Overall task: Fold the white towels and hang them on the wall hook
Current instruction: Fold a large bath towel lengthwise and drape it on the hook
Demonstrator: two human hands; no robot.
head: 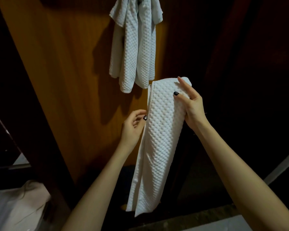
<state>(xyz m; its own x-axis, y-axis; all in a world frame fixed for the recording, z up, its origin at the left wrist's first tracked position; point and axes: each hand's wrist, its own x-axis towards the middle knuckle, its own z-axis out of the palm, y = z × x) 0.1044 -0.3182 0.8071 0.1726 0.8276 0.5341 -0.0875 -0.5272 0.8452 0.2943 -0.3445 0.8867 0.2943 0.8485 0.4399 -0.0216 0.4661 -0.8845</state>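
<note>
In front of a wood panel [65, 72], a white towel [158, 139] with a raised dot weave was held upright in the air, folded lengthwise into a long narrow band. Its top was a rounded fold and its lower end hung free, with the layered edges showing along the left side. The right hand [192, 107] grasped the towel near its top: the thumb lay across the front face, the palm wrapped the right edge, and one finger stood straight up beside the top fold. The left hand [133, 125] was lower, at the left hem, with its fingers loosely curled and the thumb tip touching the hem. Whether that hand pinched the fabric or only touched it could not be determined. Both forearms were bare, and the nails in view were dark. Above and to the left of the held towel, apart from it, hung towels [133, 47] of the same weave draped down the panel in several folds, casting a shadow to the left. Their upper ends ran past the top edge of the view. The surroundings were dark. A pale cloth [15, 205] lay at the lower left corner, well apart from the hands.
</note>
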